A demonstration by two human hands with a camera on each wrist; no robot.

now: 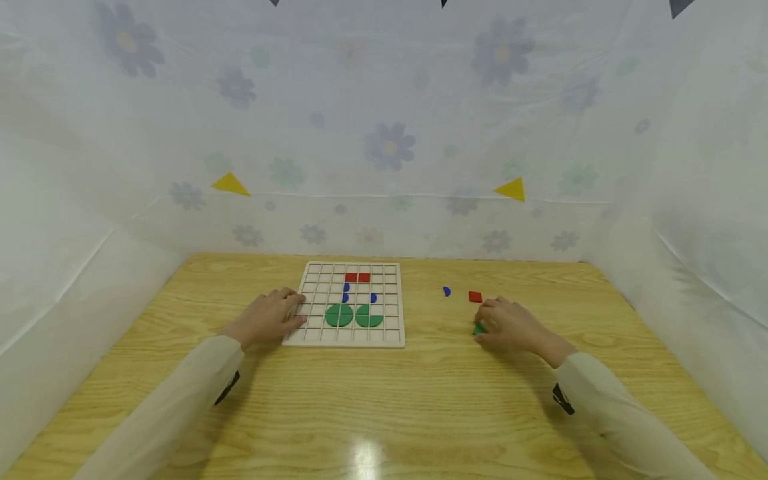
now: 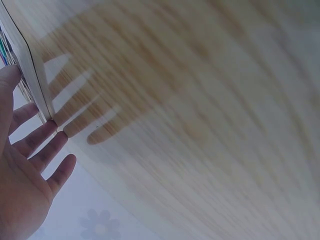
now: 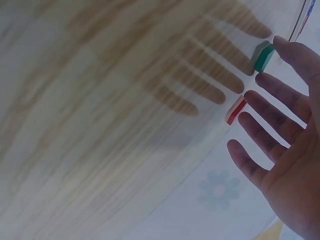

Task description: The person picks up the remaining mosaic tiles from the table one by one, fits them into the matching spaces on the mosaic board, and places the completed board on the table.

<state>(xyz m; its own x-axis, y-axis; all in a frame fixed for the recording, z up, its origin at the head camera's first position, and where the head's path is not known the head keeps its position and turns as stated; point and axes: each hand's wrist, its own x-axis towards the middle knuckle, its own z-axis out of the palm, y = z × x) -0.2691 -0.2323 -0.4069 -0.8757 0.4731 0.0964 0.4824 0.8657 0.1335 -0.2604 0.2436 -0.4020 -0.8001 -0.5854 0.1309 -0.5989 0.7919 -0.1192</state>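
Note:
A white grid board [image 1: 393, 338] lies left of centre in the head view, bearing green quarter-circle pieces [image 1: 339, 315], small blue half-circle pieces [image 1: 373, 298] and two red square pieces [image 1: 357, 277]. My left hand [image 1: 267, 319] touches the board's left edge, its fingers spread along the rim [image 2: 35, 75]. To the right of the board, my right hand [image 1: 510, 325] has thumb and index finger on opposite sides of a flat green piece [image 3: 264, 58], pinching it at the tabletop. The hand partly hides that piece in the head view, so its full shape is unclear.
A loose red square [image 1: 475, 297] lies just beyond the right hand, with a blue half-circle [image 1: 447, 291] to its left. The wooden table [image 1: 360, 400] ends at a flowered white sheet [image 1: 390, 220], and white sheets also stand on both sides.

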